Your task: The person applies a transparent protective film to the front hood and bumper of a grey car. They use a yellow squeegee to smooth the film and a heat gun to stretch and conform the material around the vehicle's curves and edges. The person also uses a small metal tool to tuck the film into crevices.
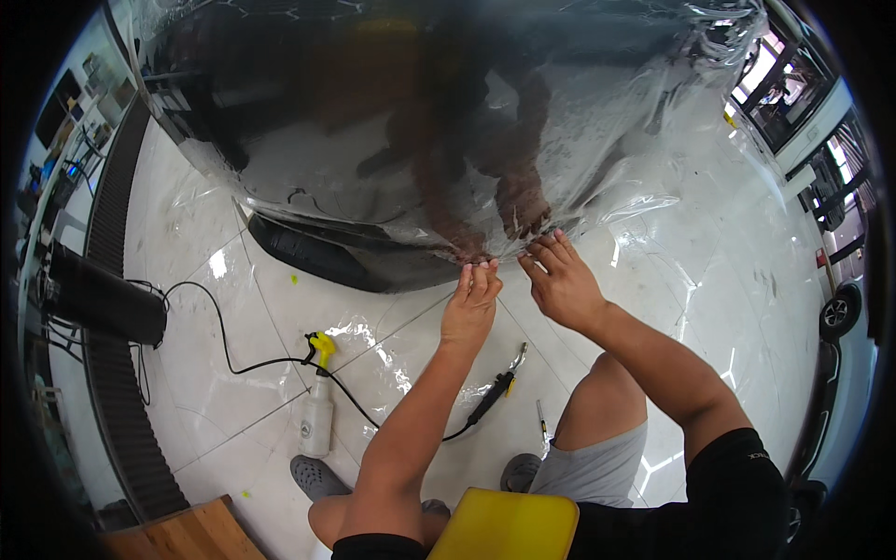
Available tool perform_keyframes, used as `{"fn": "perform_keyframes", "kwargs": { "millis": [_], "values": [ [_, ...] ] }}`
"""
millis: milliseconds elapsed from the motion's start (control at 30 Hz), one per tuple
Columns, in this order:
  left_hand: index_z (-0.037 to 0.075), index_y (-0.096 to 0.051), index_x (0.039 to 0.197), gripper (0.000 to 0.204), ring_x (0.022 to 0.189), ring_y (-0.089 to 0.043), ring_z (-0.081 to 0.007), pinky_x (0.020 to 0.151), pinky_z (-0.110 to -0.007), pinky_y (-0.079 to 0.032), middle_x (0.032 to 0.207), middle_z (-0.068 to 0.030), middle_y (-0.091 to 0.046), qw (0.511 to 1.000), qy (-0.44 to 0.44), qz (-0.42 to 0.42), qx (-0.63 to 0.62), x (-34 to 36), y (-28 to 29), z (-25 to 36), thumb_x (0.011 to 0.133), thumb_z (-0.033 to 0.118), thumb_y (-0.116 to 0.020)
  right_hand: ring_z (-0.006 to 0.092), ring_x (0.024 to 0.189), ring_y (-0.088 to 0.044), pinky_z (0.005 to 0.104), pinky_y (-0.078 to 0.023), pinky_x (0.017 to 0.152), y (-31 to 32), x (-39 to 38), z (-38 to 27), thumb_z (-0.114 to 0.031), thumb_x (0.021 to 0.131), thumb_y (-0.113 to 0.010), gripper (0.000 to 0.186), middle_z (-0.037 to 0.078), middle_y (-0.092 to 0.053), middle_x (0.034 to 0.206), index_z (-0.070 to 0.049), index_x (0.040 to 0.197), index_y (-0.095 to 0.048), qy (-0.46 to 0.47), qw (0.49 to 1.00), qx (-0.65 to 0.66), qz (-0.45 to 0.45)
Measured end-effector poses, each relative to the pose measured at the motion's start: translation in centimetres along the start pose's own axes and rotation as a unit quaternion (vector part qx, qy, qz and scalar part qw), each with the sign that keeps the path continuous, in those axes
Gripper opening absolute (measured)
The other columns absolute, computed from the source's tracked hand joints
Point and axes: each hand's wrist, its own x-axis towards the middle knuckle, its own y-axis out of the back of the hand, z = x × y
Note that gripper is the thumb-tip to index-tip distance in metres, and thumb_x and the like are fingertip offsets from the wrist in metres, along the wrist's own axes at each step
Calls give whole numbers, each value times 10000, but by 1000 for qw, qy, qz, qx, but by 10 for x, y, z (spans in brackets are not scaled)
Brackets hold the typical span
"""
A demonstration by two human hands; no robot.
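A large, glossy dark car panel (327,121) spans the top of the view, with my arms reflected in it. Clear film (625,177) covers it, wet and wrinkled toward the right, its loose edge draping past the panel. At the panel's lower edge, my left hand (469,308) pinches the film margin with its fingertips bunched together. Close by on the right, my right hand (567,287) is curled with its fingertips on the same edge, gripping the film there. The part between the fingertips is hidden. Black lower trim (308,257) shows left of my hands.
On the pale tiled floor stand a spray bottle (317,415) with a yellow head and a hose-fed spray gun (490,399). A slim cutter-like tool (542,422) lies near my knee. A black cylinder (107,299) is at left, a parked car (845,373) at far right.
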Motion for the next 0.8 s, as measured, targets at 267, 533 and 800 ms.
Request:
{"fn": "perform_keyframes", "kwargs": {
  "millis": [267, 533, 800],
  "values": [
    [-42, -402, 1458, 600, 1273, -385, -274, 1214, -419, -198, 1307, -106, -468, 999, 17, 4, -49, 1, -3, 4, 914, 198, -477, 239, 935, -620, 399, -501, 812, -7, -7, -1, -155, 863, -674, 231, 125, -643, 1006, 5, 1027, -646, -437, 772, 460, 27],
    [-37, -512, 1376, 528, 1163, -514, -319, 1128, -456, -358, 1170, -165, -572, 983, 59, 88, -152, 6, 8, 6, 864, 87, -540, 154, 654, -613, 271, -487, 583, -84, 12, -13, -154, 872, -660, 193, 81, -623, 781, 34, 907, -628, -475, 638, 574, 196],
    [37, -528, 1391, 552, 1100, -529, -307, 1109, -439, -368, 1096, -145, -570, 983, 84, 83, -137, 12, 8, 13, 842, 96, -553, 151, 745, -598, 290, -532, 679, -58, 8, 1, -151, 932, -612, 199, 71, -613, 915, 23, 1026, -591, -517, 619, 591, 20]
  ]
}}
